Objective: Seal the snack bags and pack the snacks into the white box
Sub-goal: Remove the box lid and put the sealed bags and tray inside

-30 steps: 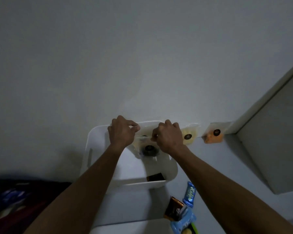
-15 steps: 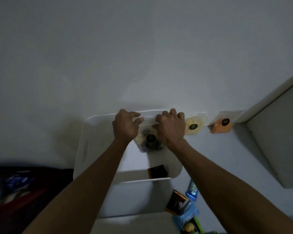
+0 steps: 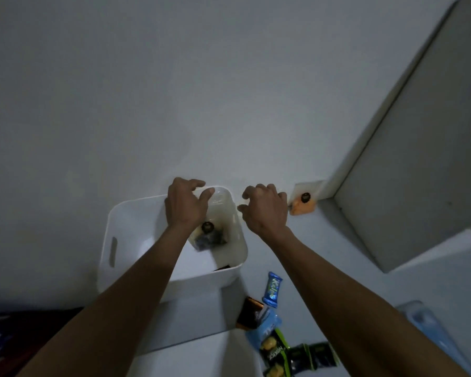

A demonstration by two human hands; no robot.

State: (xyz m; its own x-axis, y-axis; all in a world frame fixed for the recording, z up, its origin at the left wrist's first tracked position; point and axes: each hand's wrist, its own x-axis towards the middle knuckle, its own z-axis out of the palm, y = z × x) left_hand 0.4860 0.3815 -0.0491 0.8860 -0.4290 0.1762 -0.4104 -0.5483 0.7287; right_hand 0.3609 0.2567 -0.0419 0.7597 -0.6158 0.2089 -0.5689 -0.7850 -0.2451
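One white box (image 3: 136,227) stands on the pale surface against the wall, with a slot handle in its left wall. Inside it lies one clear snack bag (image 3: 210,235) with a round dark sticker, its contents dark; the sticker's writing is too small to read. A dark wrapper corner (image 3: 223,267) shows at the near inside edge of the box. The left hand (image 3: 185,205) hangs over the far part of the box above the bag, fingers loosely spread and holding nothing. The right hand (image 3: 265,208) hovers just right of the box rim, fingers lightly curled, also empty. One orange snack bag (image 3: 302,204) with the same kind of round dark sticker leans in the corner by the wall, just beside the right hand. Near the front, right of the box, lie loose snacks: one blue wrapper (image 3: 272,292) that seems to read "Kalpa", one brown-and-orange packet (image 3: 249,314), one pale blue packet (image 3: 267,326), and dark green packets (image 3: 299,355), about three, one lettered in green that cannot be read surely. A translucent blue item (image 3: 430,330) sits at the right edge.
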